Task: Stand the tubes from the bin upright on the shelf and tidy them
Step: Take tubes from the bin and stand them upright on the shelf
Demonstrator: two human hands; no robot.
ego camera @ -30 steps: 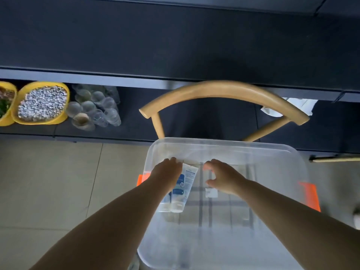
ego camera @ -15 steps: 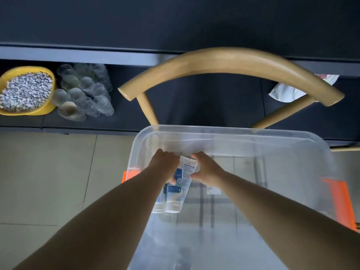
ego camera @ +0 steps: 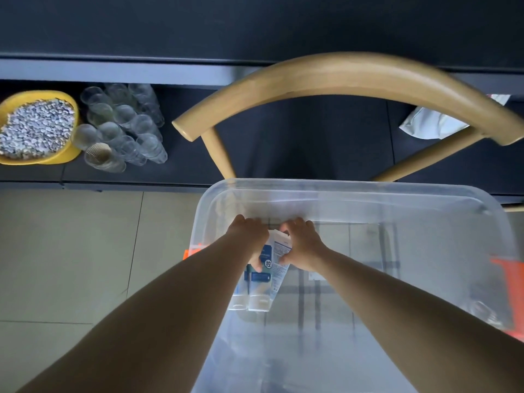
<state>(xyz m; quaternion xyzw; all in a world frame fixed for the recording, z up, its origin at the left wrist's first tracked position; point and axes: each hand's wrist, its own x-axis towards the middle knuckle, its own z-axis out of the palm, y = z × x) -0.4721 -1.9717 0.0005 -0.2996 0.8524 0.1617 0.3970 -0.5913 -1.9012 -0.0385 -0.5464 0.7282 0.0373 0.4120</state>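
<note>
A clear plastic bin [ego camera: 425, 199] with orange latches sits on a wooden chair. Inside it, near the far left corner, lie white tubes [ego camera: 262, 285] with blue and green labels, caps pointing toward me. My left hand [ego camera: 249, 236] grips the tubes from the left, thumb over the label. Pressed against it from the right, my right hand [ego camera: 302, 243] holds the crimped end of the rightmost tube. How many tubes there are is hidden by my hands. The dark shelf [ego camera: 255, 137] runs behind the chair.
The chair's curved wooden backrest [ego camera: 340, 72] arches between the bin and the shelf. On the shelf's left stand a yellow bowl of pebbles [ego camera: 37, 129] and several clear cups [ego camera: 124, 126]. A white bag [ego camera: 433, 123] lies at the right. Tiled floor lies to the left.
My right hand moved left across the bin and closed on the tubes beside my left hand. The view has shifted closer to the bin.
</note>
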